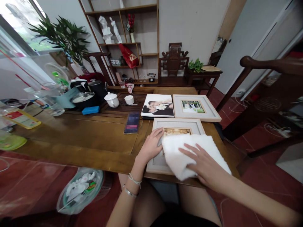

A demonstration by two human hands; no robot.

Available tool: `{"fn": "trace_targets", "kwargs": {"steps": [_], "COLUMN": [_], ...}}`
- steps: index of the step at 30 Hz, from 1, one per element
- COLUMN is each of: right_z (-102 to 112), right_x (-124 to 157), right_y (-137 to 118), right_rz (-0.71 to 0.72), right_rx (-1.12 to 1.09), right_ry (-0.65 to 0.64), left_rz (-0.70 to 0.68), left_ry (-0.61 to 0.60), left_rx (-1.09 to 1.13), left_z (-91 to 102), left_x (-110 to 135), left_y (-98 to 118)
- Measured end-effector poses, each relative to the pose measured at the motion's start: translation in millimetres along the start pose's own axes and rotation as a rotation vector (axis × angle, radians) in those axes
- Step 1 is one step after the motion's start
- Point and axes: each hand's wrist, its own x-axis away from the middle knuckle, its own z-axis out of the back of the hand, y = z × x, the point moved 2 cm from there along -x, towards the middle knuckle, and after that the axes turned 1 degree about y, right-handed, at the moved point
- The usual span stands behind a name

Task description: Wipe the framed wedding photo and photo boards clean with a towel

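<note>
White, fluffy cloth (175, 148) lies bunched over the lower right of a pale wooden frame (157, 162), which sits flat at the near edge of the wooden table (101, 135), right before the person. The right hand (201, 160) rests palm-down on the cloth, fingers spread and not closed round it. The left hand (152, 145) lies along the frame's left side, fingertips on its face, loosely extended rather than clasping.

The work looks to be partway at this frame: its upper left lies bare, the rest is under cloth, and how much has been gone over cannot be told. Just beyond, a second framed picture (197, 107) and a photo panel (157, 105) lie with no hand on them; whether they are finished or waiting does not show.

Farther left, the white teapot (112, 100) has its lid on, hiding its contents; what the small white cup (129, 100) holds is unclear. A glass-lidded black pot (82, 97) stands beyond. On the floor, a bag-lined bin (101, 181) holds crumpled white tissues (79, 184) and a green-and-orange wrapper (91, 186).
</note>
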Motion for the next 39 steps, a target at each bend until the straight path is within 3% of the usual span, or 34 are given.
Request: {"fn": "trace_targets", "kwargs": {"steps": [6,9,12,19,23,27,33,36,39], "right_z": [6,11,12,10,4,-2,2,6,5], "right_x": [-45,-60,-59,-14,-2,-13,-57,-80,-94], "right_y": [72,83,65,-28,-43,-17,51,80,91], "right_rz": [-0.175,-0.159,-0.12,-0.048,-0.033,-0.017,0.017,-0.073,-0.134], "right_rx": [0.267,0.29,0.237,0.031,-0.056,-0.076,-0.137,-0.243,-0.249], "right_ry": [0.111,0.115,0.055,-0.085,-0.044,0.01,0.203,0.317,0.36], "left_rz": [0.007,0.015,0.019,0.02,0.016,0.025,-0.006,-0.002,0.003], "left_ry": [0.029,0.027,0.033,0.008,-0.012,-0.019,0.031,0.038,0.03], "left_rx": [-0.014,-0.02,-0.023,-0.018,0.002,-0.012,0.001,-0.009,-0.009], "left_z": [0.5,0.3,0.4,0.6,1.2,2.2,2.6,1.7,1.8], "left_x": [0,-1,-1,-1,-1,0,-1,-1,-1], "left_y": [2,1,1,1,1,3,5,3,3]}}
